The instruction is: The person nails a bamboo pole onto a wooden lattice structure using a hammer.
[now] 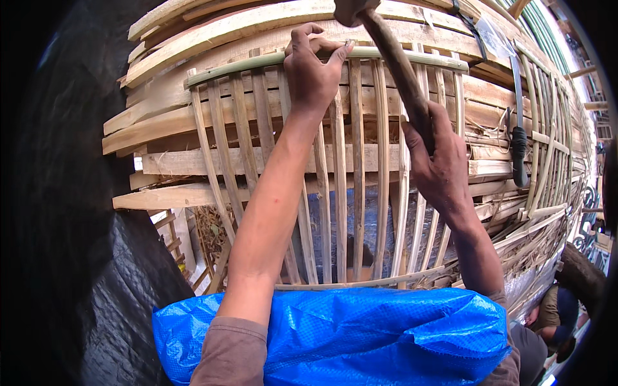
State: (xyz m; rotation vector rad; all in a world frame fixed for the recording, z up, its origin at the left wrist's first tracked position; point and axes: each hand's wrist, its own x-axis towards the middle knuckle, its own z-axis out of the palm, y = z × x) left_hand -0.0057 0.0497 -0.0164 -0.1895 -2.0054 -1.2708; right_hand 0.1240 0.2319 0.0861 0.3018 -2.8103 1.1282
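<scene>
hammer point(396, 67) up, left hand point(313, 72) at the rail

from where i stood, the slatted bamboo frame point(338, 148) lay right in front of the worker, its slats running away from the body and its green top rail point(257, 62) crossing them at the far end. a thin lower rail point(360, 284) crossed them at the near end, just beside the blue tarpaulin point(386, 334) that covered the worker's lap.

the left hand was at the green top rail, near its middle, partly curled, with thumb and forefinger drawn close together over the wood. i could not tell whether something small was pinched between the tips. the right hand point(441, 154) was wrapped firmly around the lower part of the hammer's wooden handle, fingers closed. the hammer slanted up and to the left, its handle passing in front of the frame's far end; its dark head was partly cut off at the top of my view.

behind and beneath the frame was a stack of pale sawn planks point(187, 122). to the right lay a long blade with a black-wrapped handle point(519, 154), and beyond it a second slatted frame point(539, 128). black sheeting point(64, 193) hung along the left side. at the lower right, near a thick log point(582, 270), another person point(553, 315) was partly in sight.
</scene>
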